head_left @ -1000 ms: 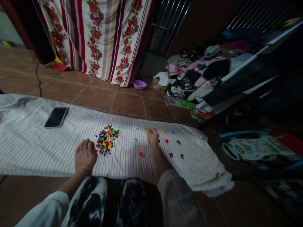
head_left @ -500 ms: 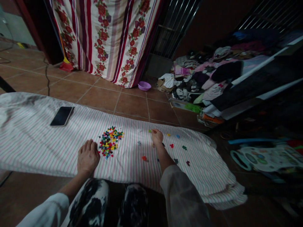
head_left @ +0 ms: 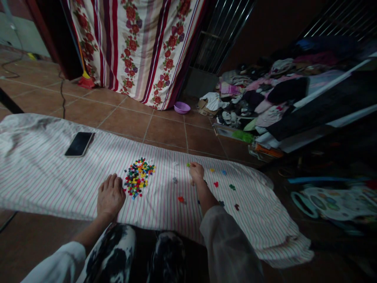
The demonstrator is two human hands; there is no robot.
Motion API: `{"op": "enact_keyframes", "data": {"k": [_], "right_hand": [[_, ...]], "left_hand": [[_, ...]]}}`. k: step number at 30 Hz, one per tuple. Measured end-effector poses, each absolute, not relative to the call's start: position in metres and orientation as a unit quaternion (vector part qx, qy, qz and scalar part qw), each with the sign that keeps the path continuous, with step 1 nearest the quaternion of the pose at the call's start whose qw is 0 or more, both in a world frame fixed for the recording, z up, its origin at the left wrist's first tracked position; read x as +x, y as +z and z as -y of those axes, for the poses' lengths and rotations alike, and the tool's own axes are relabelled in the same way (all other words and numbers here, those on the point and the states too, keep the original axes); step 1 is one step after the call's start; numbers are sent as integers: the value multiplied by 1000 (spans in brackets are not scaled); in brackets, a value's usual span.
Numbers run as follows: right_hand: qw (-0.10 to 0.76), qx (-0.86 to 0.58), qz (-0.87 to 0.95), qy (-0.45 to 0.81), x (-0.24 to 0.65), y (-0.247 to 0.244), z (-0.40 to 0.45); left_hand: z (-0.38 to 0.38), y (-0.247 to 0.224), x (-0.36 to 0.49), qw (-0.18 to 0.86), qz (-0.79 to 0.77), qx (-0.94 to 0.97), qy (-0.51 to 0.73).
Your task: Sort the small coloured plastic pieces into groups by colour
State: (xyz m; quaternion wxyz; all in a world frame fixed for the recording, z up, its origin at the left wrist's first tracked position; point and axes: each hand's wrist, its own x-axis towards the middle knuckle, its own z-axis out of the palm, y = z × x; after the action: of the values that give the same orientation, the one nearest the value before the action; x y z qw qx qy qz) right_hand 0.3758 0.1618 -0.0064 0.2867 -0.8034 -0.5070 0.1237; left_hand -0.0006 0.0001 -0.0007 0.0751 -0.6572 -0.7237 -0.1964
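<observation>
My left hand (head_left: pixel 110 195) lies palm down, fingers stretched out, on the striped cloth (head_left: pixel 165 212). Its fingertips come close to the near left side of a pile of tiny coloured blocks (head_left: pixel 136 179). My right hand (head_left: pixel 196 171) is closed in a pinch farther right, with small light green blocks (head_left: pixel 188 165) at its fingertips. Around that hand sit little single-colour groups: grey blocks (head_left: pixel 174 180), orange blocks (head_left: pixel 181 199), red blocks (head_left: pixel 216 184), yellow blocks (head_left: pixel 212 170), blue blocks (head_left: pixel 224 172) and dark green blocks (head_left: pixel 232 187). The right hand and forearm partly cover other groups.
A phone (head_left: pixel 79 144) rests on the cloth at left. Beyond the cloth's far edge, a purple basin (head_left: pixel 182 107) stands on the tiled floor by a floral curtain (head_left: pixel 132 51). A heap of clothes (head_left: pixel 265 90) fills the right back, and a broom (head_left: pixel 86 81) leans at left.
The view has shifted slightly, so the scene sits a little farther right. Both hands stay in nearly the same places, the right still pinched at the light green blocks.
</observation>
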Motion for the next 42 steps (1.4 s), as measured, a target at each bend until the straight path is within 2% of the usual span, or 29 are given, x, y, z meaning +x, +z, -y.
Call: {"op": "enact_keyframes", "data": {"k": [23,29,34,38,42], "right_hand": [[312,-789,516,116,372,9,-148],[416,-706,558,131,336,21,-136],[454,-617,616,183,286,19,-110],[447,-545,666,244,249,15,-81],[397,-490,726,275,220,14,-53]], "left_hand": [[0,0,-1,68,725,-657,-193],[1,-2,-3,70,721,-663,-190],[0,-4,-3,84,718,-663,-196],[0,-5,-3,88,717,-663,-198],[0,-4,-3,87,720,-660,-196]]}}
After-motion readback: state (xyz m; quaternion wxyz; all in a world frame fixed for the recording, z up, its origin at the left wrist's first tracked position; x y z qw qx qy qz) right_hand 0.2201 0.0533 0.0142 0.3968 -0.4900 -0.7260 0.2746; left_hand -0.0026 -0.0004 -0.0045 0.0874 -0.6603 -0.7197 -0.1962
